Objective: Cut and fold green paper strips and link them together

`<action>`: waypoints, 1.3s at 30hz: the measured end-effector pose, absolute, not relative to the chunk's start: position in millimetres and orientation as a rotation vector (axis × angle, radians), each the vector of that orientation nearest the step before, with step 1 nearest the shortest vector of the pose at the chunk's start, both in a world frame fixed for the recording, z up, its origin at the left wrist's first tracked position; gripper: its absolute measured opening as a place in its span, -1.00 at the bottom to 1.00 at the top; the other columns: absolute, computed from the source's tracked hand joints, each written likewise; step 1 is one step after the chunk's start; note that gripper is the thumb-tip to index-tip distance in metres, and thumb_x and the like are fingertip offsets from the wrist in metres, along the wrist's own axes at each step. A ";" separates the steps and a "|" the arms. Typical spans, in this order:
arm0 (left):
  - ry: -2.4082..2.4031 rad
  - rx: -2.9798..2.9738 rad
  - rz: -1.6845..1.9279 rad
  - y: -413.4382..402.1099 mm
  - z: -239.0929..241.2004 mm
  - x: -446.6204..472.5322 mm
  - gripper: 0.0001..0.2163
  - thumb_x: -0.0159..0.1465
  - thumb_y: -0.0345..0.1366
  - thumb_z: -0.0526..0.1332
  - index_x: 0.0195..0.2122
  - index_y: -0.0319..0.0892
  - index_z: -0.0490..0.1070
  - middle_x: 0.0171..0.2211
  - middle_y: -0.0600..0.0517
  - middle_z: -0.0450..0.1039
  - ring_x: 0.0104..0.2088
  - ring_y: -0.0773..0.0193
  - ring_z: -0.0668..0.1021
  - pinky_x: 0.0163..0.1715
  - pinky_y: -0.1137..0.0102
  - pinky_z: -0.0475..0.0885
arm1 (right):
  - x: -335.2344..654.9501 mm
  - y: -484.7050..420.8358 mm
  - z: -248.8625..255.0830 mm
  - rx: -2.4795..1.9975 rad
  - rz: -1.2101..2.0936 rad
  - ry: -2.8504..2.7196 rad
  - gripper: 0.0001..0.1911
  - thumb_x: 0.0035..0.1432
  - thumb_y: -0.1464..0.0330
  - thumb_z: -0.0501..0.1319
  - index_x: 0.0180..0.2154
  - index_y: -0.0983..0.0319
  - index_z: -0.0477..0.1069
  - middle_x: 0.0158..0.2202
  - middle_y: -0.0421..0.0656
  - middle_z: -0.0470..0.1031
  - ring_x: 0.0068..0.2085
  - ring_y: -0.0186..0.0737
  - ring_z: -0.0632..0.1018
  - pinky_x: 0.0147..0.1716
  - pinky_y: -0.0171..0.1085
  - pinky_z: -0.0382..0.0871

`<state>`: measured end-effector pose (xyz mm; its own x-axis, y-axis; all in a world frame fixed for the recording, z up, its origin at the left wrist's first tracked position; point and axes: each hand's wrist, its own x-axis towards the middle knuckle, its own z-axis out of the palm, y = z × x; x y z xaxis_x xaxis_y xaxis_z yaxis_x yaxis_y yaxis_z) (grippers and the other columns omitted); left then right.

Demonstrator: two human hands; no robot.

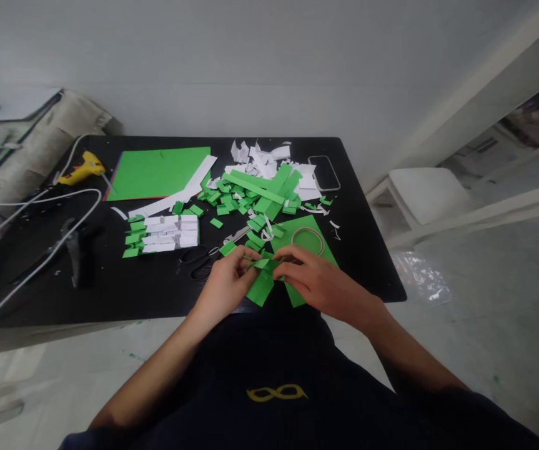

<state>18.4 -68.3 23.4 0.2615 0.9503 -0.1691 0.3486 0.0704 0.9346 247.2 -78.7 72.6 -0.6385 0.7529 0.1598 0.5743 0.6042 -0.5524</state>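
At the front of the black table, both hands pinch a small green paper piece (262, 264) with folded flaps. My left hand (228, 278) has its thumb and fingers closed on the left side of the piece. On the right side, my right hand (311, 278) grips it with bent fingertips; exactly where they meet the paper is partly hidden. Just below hangs or lies a green paper square (260, 289). Under my right hand is a larger green sheet (328, 253) with a tape ring (307, 231) on it. Black-handled scissors (201, 255) lie beside my left hand.
A panel of white and green folded strips (170, 234) lies left. Behind are green folded pieces (225, 197), white scraps (262, 159), a phone-shaped frame (324, 173) and green sheets (157, 172). A yellow glue gun (84, 169) and white cable (35, 195) occupy the left side.
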 end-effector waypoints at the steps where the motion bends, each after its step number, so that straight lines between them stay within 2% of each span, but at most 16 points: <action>1: 1.274 1.462 0.729 -68.2 23.4 18.7 -0.86 0.29 -0.25 0.25 -0.15 -0.12 0.46 -0.55 0.16 0.34 -0.54 0.33 0.34 -0.50 0.42 0.17 | 247.6 -79.3 71.8 -1.054 0.623 -2.467 -0.76 0.44 0.54 0.13 -0.06 0.20 0.54 0.10 0.00 0.48 -0.07 -0.08 0.64 -0.15 -0.09 0.65; 8: 1.278 1.393 0.780 -68.8 24.3 19.8 -0.85 0.29 -0.25 0.25 -0.15 -0.12 0.45 -0.46 0.09 0.46 -0.50 0.29 0.44 -0.48 0.40 0.26 | 251.8 -79.7 69.2 -0.985 0.503 -2.516 -0.72 0.43 0.59 0.09 -0.04 0.24 0.53 0.10 0.05 0.46 0.03 -0.03 0.64 -0.06 -0.02 0.68; 15: 1.271 1.383 0.799 -67.9 26.6 21.8 -0.81 0.29 -0.17 0.30 -0.16 -0.13 0.46 -0.44 0.08 0.50 -0.48 0.29 0.45 -0.47 0.40 0.29 | 250.8 -80.2 73.0 -0.958 0.485 -2.464 -0.74 0.45 0.57 0.08 -0.04 0.26 0.51 0.08 0.08 0.49 -0.02 -0.03 0.65 -0.09 -0.01 0.69; 21: 1.246 1.373 0.822 -68.0 24.8 20.5 -0.82 0.28 -0.19 0.32 -0.15 -0.13 0.46 -0.41 0.06 0.53 -0.44 0.28 0.49 -0.44 0.40 0.33 | 251.7 -79.4 75.4 -0.970 0.502 -2.444 -0.76 0.47 0.56 0.08 -0.07 0.25 0.50 0.09 0.07 0.49 0.01 -0.06 0.65 -0.03 -0.04 0.68; 30: 1.254 1.352 0.918 -69.4 24.0 25.0 -0.85 0.24 -0.26 0.33 -0.18 -0.13 0.46 -0.37 0.04 0.56 -0.38 0.24 0.54 -0.41 0.40 0.35 | 236.5 -80.9 64.3 -1.047 0.263 -2.428 -0.74 0.40 0.61 0.09 -0.11 0.29 0.53 0.15 0.15 0.49 0.02 0.03 0.66 -0.05 0.02 0.67; 34: 1.238 1.340 0.956 -70.2 24.1 26.7 -0.84 0.25 -0.25 0.35 -0.19 -0.14 0.45 -0.33 0.02 0.55 -0.35 0.25 0.53 -0.39 0.41 0.35 | 231.1 -80.9 54.3 -1.124 0.176 -2.356 -0.73 0.42 0.59 0.10 -0.20 0.27 0.55 0.12 0.12 0.53 -0.05 0.00 0.68 -0.12 -0.02 0.68; 39: 1.170 1.302 0.971 -72.9 28.2 27.4 -0.80 0.28 -0.24 0.33 -0.10 -0.13 0.44 -0.33 0.05 0.50 -0.36 0.28 0.50 -0.39 0.42 0.33 | 230.6 -80.2 46.9 -1.175 0.170 -2.267 -0.75 0.43 0.57 0.13 -0.21 0.27 0.56 0.08 0.08 0.56 -0.13 -0.04 0.68 -0.22 -0.07 0.67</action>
<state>27.4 -72.9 28.2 0.1816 0.9798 -0.0834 0.0985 0.0663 0.9929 230.6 -80.2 46.9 -0.4481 0.7829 0.4315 0.7100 0.6050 -0.3604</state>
